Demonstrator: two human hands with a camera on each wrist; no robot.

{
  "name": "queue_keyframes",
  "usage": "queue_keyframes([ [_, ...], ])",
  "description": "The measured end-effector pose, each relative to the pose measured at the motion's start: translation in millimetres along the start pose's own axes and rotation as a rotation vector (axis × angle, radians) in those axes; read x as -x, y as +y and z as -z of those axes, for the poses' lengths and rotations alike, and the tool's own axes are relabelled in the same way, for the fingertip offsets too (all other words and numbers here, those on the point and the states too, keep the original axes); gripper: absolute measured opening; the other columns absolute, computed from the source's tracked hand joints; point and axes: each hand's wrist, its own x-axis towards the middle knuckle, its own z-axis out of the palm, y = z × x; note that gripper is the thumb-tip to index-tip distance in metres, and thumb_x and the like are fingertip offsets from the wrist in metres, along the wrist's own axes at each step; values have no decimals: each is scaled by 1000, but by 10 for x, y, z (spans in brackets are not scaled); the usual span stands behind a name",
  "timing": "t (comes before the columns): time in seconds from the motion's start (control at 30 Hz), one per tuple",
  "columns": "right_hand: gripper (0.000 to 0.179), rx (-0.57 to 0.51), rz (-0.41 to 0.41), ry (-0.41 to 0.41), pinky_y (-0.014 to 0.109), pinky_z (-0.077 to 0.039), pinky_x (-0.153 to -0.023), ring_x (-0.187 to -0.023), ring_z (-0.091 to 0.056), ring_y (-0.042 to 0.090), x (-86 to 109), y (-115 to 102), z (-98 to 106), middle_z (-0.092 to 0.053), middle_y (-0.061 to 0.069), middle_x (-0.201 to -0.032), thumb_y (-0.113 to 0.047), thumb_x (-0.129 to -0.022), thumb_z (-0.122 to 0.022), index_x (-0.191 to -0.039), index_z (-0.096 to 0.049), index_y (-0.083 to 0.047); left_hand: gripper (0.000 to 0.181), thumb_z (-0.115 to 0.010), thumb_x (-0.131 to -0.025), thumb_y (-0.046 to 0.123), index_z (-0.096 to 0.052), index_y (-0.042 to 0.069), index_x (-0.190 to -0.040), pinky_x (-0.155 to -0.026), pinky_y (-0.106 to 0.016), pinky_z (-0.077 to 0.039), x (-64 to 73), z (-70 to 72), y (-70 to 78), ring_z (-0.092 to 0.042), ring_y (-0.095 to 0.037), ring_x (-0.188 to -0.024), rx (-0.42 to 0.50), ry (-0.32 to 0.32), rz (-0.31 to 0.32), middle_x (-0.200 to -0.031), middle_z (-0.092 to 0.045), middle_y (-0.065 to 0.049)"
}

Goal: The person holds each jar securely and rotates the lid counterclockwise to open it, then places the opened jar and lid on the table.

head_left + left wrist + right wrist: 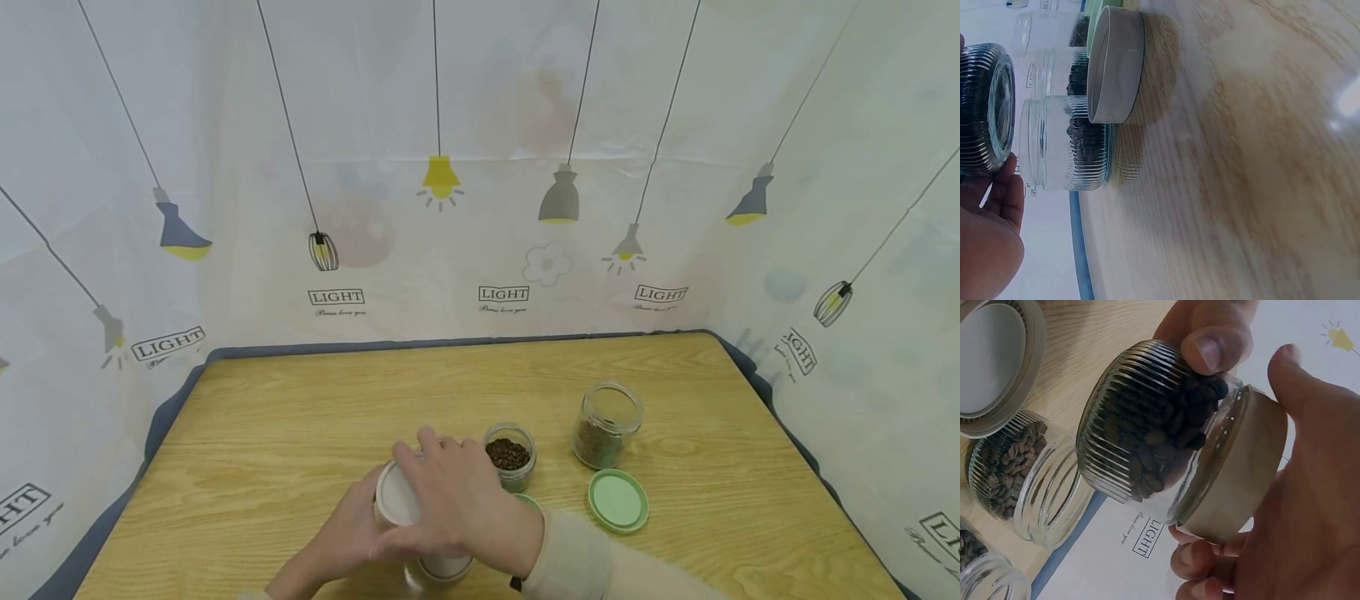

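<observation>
A ribbed glass jar of coffee beans [1147, 431] is tilted in the air between both hands, a pale lid [1235, 469] on its mouth. My left hand [347, 527] grips the glass body, its thumb pressing the side in the right wrist view. Around the lid curl the fingers and thumb of my right hand [468, 500]. The left wrist view catches the base of the held jar [985, 109], with part of the left hand [991, 244] beneath it. In the head view the white lid top [397, 493] shows, while most of the glass is hidden.
Beyond the right hand stands an uncovered jar of beans [510, 454]; a larger uncovered jar [609, 423] with dark contents is to its right. A green lid [618, 500] lies before it. Another pale lid [446, 568] lies below the hands on the wooden table [285, 417].
</observation>
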Motion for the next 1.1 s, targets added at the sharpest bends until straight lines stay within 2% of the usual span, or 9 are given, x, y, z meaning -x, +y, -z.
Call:
queue_keyframes([
  [0.23,76,5,31,63,24,-41,-49,-67,-55,11,-8,-1,-17,-54,-2,-93,-86,-74,-48,-118,-54,-24,71,-86,-70,26,-50,19,-131,-89,-31,-53,-1,-21,-5,-62,-10,-105,6,5,-11,-119,-64,1],
  [0.3,70,7,64,77,24,-42,-50,-67,-54,11,-11,19,-21,-53,-2,-93,-82,-76,-51,-117,-55,-25,72,-86,-71,26,-48,20,-133,-90,-31,-53,1,-25,-5,-62,-12,-106,20,-8,-28,-121,-63,0],
  [0.43,60,-28,158,91,23,-45,-59,-74,-55,10,-19,86,-29,-54,-2,-99,-71,-77,-59,-120,-56,-29,76,-85,-73,23,-44,24,-137,-92,-31,-52,5,-29,5,-61,-13,-110,64,-28,-7,-126,-61,0],
  [0.67,60,-104,290,106,25,-47,-69,-84,-53,9,-37,187,-22,-55,-1,-107,-63,-73,-66,-124,-54,-34,75,-84,-72,20,-44,24,-135,-93,-30,-51,12,-30,8,-61,-11,-110,70,-30,10,-126,-61,-1],
  [0.93,59,-118,321,98,24,-45,-68,-82,-51,9,-48,213,7,-55,-2,-106,-60,-72,-66,-124,-55,-35,76,-82,-75,19,-41,25,-139,-95,-30,-51,15,-28,9,-61,-12,-111,91,-54,-5,-128,-60,0],
  [1.1,59,-128,334,98,23,-45,-69,-83,-51,9,-54,218,24,-55,-2,-106,-59,-72,-66,-125,-55,-34,77,-81,-76,17,-40,25,-140,-95,-31,-51,18,-30,-8,-61,-13,-111,101,-59,-48,-127,-61,-1],
])
